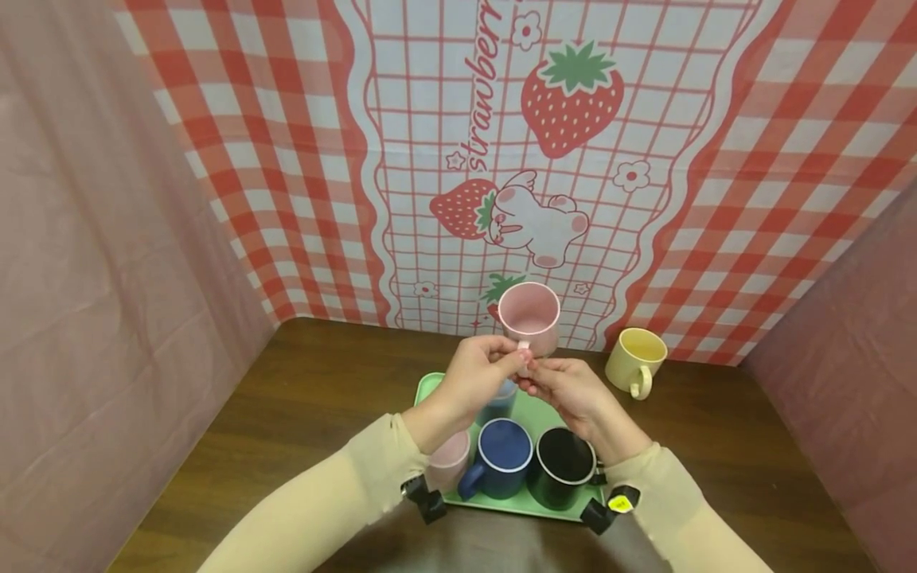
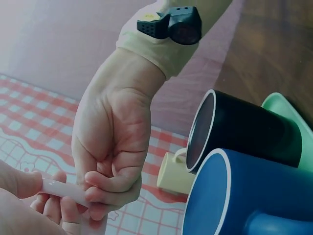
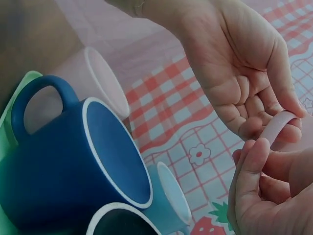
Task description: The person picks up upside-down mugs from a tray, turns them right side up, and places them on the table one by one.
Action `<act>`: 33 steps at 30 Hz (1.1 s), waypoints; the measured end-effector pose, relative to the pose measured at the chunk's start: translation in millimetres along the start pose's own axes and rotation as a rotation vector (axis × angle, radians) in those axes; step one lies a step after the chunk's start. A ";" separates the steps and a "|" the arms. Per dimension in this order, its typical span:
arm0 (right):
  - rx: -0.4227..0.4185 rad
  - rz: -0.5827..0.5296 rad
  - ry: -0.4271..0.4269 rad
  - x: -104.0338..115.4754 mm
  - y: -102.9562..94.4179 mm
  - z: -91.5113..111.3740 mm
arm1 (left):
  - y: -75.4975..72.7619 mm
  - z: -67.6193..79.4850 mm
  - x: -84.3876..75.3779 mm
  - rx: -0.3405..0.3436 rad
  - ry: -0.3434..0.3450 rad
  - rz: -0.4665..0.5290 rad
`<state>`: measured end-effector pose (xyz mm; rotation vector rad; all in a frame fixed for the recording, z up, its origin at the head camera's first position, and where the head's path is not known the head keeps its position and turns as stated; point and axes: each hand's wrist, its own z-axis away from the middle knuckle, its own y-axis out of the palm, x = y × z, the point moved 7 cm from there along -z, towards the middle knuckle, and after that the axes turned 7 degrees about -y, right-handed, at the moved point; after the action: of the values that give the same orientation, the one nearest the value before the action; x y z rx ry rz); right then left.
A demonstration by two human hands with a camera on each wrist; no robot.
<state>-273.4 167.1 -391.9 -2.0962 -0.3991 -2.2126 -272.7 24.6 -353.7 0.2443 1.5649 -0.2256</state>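
A pink mug is held up above the far side of the green tray, its mouth tilted toward the head camera. My left hand pinches the mug's handle between thumb and fingers. From the other side, my right hand grips the lower part of the same handle with curled fingers. Below the hands, a blue mug, a black mug, a light blue mug and a second pink mug stand on the tray; my left wrist partly covers that pink one.
A yellow mug stands on the brown wooden table, right of the tray near the back. Behind the table hangs a strawberry-printed checked cloth. Pink curtains close off both sides.
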 end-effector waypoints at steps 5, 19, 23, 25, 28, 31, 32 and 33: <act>0.009 0.051 -0.011 -0.1 -0.6 -0.7 | -0.9 -2.2 2.9 0.005 -0.045 0.003; 0.050 0.137 -0.009 -3.6 -1.4 -9.6 | -3.1 -2.1 5.6 0.030 -0.089 0.043; 0.079 0.167 -0.018 -3.6 -3.1 -12.6 | -4.9 -2.1 4.4 0.027 -0.059 0.071; 0.103 0.188 -0.029 -2.9 -4.1 -13.2 | -6.1 -1.7 3.6 0.024 -0.042 0.080; 0.129 0.245 -0.048 -1.7 -7.9 -12.8 | -8.7 -1.5 2.2 0.022 -0.023 0.080; 0.152 0.316 -0.060 -0.2 -15.3 -9.6 | -14.0 -2.6 1.2 0.017 -0.018 0.070; 0.154 0.339 -0.063 0.1 -19.0 -7.7 | -16.9 -3.4 0.8 0.014 -0.014 0.069; 0.156 0.355 -0.063 0.2 -23.3 -5.5 | -20.4 -4.5 0.7 0.010 -0.014 0.068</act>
<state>-284.0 188.4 -395.2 -1.9792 -0.1779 -1.8588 -283.0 6.4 -354.5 0.3024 1.5398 -0.1813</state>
